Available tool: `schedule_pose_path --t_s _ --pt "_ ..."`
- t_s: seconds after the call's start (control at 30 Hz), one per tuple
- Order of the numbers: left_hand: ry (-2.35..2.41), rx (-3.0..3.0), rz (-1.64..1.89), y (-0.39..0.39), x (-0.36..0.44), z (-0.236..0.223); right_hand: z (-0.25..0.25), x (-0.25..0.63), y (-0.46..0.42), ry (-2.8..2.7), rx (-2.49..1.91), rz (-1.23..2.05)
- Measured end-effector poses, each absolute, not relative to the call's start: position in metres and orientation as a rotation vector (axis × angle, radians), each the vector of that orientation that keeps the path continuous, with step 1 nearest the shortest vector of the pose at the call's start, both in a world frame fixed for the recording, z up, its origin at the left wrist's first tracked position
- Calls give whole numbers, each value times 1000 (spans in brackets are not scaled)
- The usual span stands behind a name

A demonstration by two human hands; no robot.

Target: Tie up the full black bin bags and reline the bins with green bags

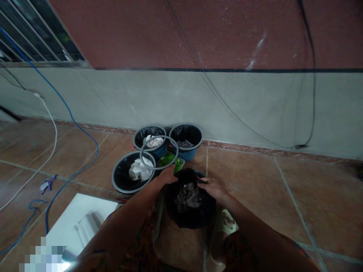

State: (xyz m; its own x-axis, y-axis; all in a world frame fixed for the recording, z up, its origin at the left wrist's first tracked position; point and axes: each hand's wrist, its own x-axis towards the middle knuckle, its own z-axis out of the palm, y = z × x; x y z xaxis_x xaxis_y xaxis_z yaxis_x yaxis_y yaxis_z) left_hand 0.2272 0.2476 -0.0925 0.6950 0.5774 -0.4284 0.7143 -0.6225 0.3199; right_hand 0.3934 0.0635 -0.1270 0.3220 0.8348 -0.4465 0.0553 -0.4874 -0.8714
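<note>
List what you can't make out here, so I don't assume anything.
All in the head view:
- Left hand grip: too dark and small to tell whether it holds the grey ring.
- Crumpled stuff inside the black liner: too dark to identify.
- Green thing: partly covered by the ring.
- Blue cable: cut off by the left edge.

The brown tiled floor (246, 181) here carries three grey-rimmed bins (189, 155), a blue cord (97, 150), a white cord (56, 136) and a small purple object (48, 184).
</note>
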Motion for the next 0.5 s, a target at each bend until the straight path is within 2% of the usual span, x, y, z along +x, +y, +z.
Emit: schedule_pose_path --t_s 0.13,0.23,0.37,0.5 --pt "704 2510 -263 240 229 -96 -112 381 64 -1335 -1737 1035" --pt "450 2564 -265 232 232 -91 -101 375 62 -1536 -1640 1030" --pt "418 2539 -431 226 234 -83 -93 384 59 -1401 -1745 1055" --pt "578 2498 -406 231 228 -74 -99 405 53 -1121 -1889 1017"
